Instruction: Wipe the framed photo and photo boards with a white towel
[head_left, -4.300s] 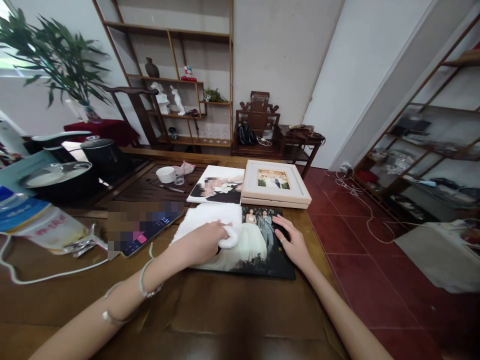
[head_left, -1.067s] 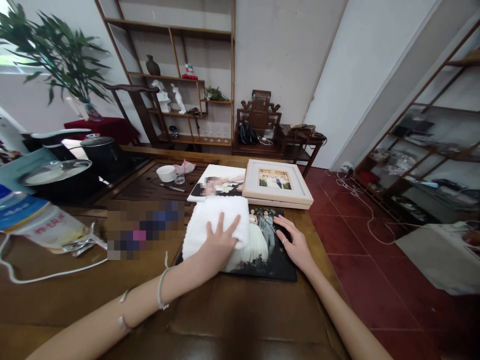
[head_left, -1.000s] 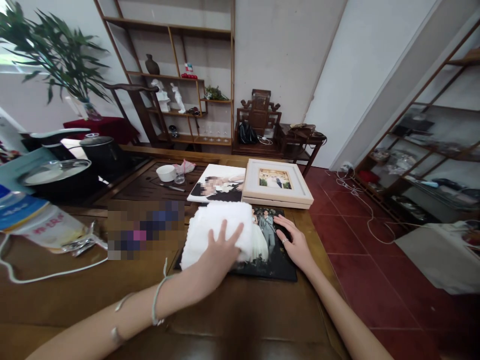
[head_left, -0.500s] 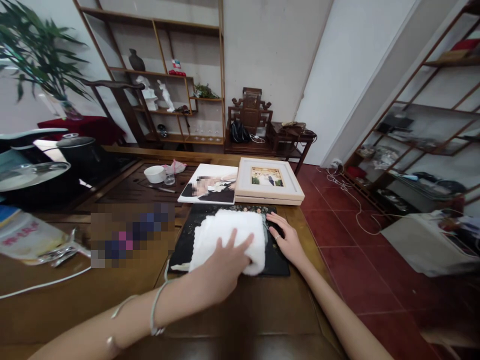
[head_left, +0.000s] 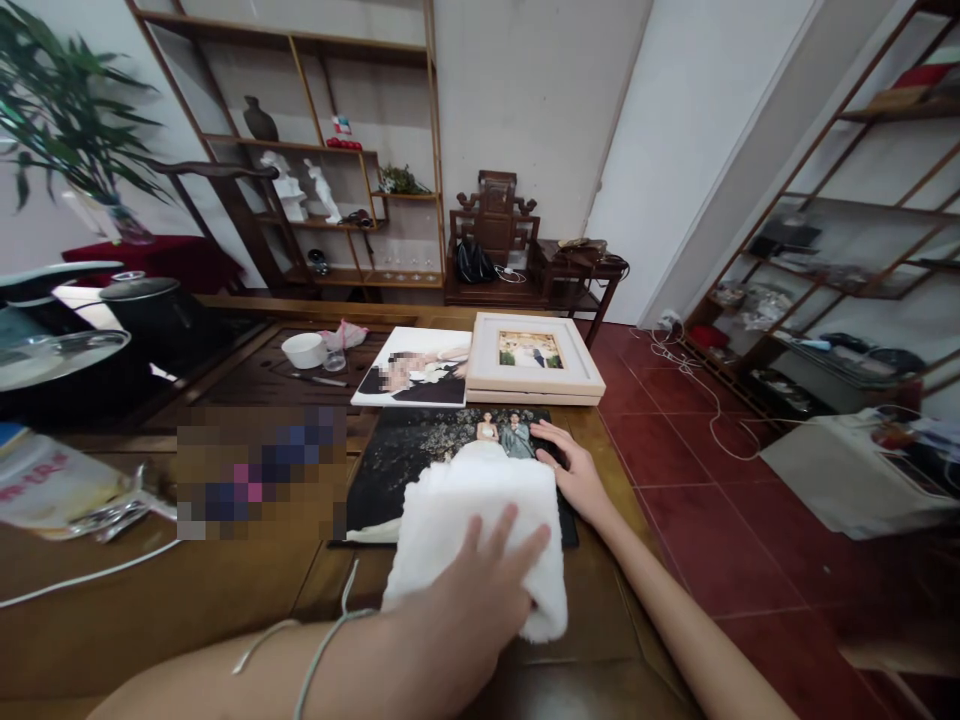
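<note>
My left hand (head_left: 480,610) lies over a folded white towel (head_left: 480,500), fingers spread on top and the thumb hidden at its near right side. The towel covers the lower right part of a dark photo panel (head_left: 420,450) and hangs past its near edge. On the panel a couple in wedding clothes shows at the upper right. With fingers stretched out, my right hand (head_left: 576,475) rests on the panel's right edge.
Behind the panel lie a white-edged photo print (head_left: 412,365) and a framed photo (head_left: 536,358) on a stack. A white bowl (head_left: 304,350), a dark kettle (head_left: 150,315) and a plastic package (head_left: 56,490) stand to the left. The wooden table (head_left: 247,600) ends at the right above red floor tiles.
My left hand and the towel have moved toward me and slightly right, uncovering more of the panel and the couple. My right hand stays at the panel's right edge.
</note>
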